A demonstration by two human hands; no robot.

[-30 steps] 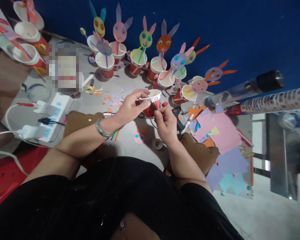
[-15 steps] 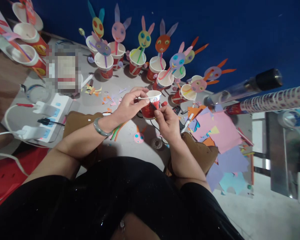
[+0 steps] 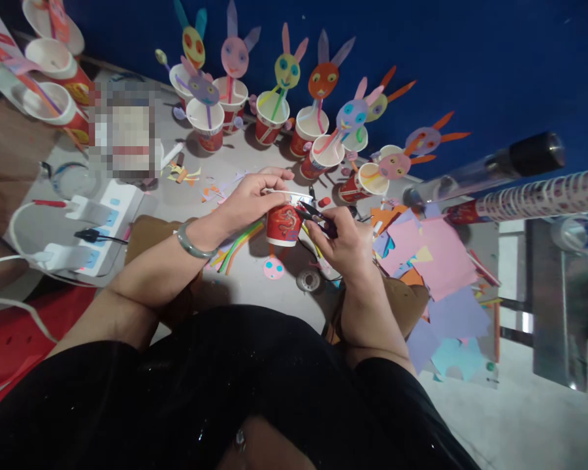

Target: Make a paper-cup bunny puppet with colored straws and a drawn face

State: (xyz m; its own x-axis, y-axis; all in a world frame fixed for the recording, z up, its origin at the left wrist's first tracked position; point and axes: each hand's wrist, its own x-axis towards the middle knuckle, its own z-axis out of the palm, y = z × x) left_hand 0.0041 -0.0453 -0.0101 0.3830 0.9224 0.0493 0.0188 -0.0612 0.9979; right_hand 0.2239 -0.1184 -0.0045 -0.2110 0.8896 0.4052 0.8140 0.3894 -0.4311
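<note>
A red paper cup (image 3: 281, 225) with a white rim is tilted in my left hand (image 3: 255, 199), whose fingers and thumb clasp its rim. My right hand (image 3: 345, 241) grips a pair of black scissors (image 3: 317, 217); their blade tips are at the cup's upper right side. Whether they cut into it I cannot tell. Below the cup lies a pink round paper face (image 3: 274, 269) with blue eyes. Coloured strips (image 3: 241, 247) lie left of that face, and a roll of tape (image 3: 310, 281) to its right.
Several cups with paper rabbit heads, among them a yellow-faced one (image 3: 287, 70), stand along the blue wall (image 3: 421, 39). Coloured paper sheets (image 3: 445, 241) lie right, below a long stack of cups (image 3: 534, 194). A white power strip (image 3: 110, 222) with cables lies left.
The cup has come slightly down and left and shows more of its printed side. My right hand has shifted right, and the scissors now show more clearly, with their blades parted.
</note>
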